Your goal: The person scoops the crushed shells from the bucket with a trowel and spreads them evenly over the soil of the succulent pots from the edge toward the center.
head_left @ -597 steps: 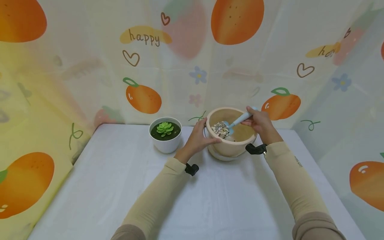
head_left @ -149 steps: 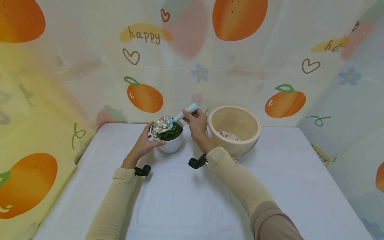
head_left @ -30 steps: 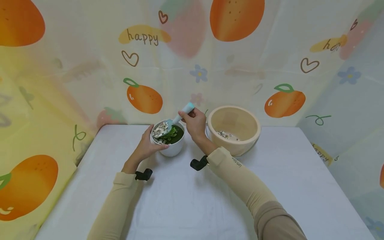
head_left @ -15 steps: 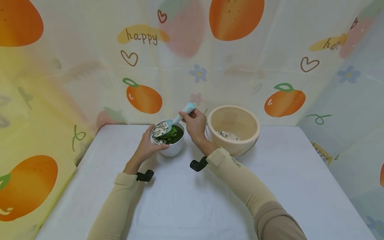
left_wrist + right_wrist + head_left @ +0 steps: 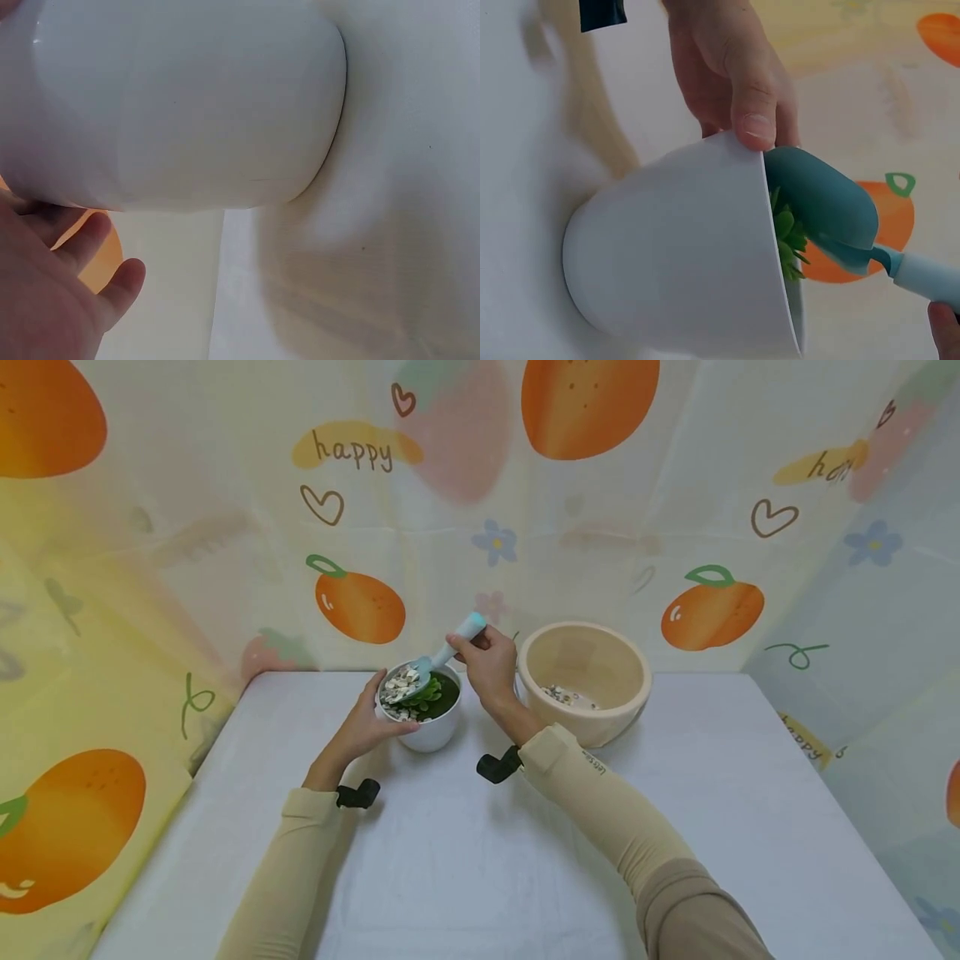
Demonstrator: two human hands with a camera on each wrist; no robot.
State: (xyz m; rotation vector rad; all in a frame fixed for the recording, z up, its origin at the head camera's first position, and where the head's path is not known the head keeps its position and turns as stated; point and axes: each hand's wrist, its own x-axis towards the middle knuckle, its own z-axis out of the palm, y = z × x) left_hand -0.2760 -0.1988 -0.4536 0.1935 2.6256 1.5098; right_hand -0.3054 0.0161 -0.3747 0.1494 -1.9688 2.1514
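My left hand [image 5: 362, 728] grips the rim of a small white flowerpot [image 5: 431, 738], thumb on the near edge and fingers round the left side. Inside, a green succulent [image 5: 431, 693] stands in dark soil, with whitish pebbles along the left of the rim. My right hand [image 5: 491, 670] pinches the pale blue handle of a small trowel [image 5: 454, 647] from the right. Its blade, loaded with pebbles [image 5: 403, 682], tilts down to the left over the pot. In the right wrist view the teal underside of the blade [image 5: 821, 202] shows close to the rim and leaves.
Right of the small pot stands a large beige pot [image 5: 588, 725] with some pebbles [image 5: 562, 696] at its bottom. Both stand on a white-covered table [image 5: 465, 860], near its back edge. A fruit-printed curtain [image 5: 450, 568] hangs behind and at the sides.
Twenty seconds ago the trowel was scooping pebbles inside the large pot, which my left hand held. Now both hands are at the small pot, with pebbles on its soil. Hardly anything moves in the last second.
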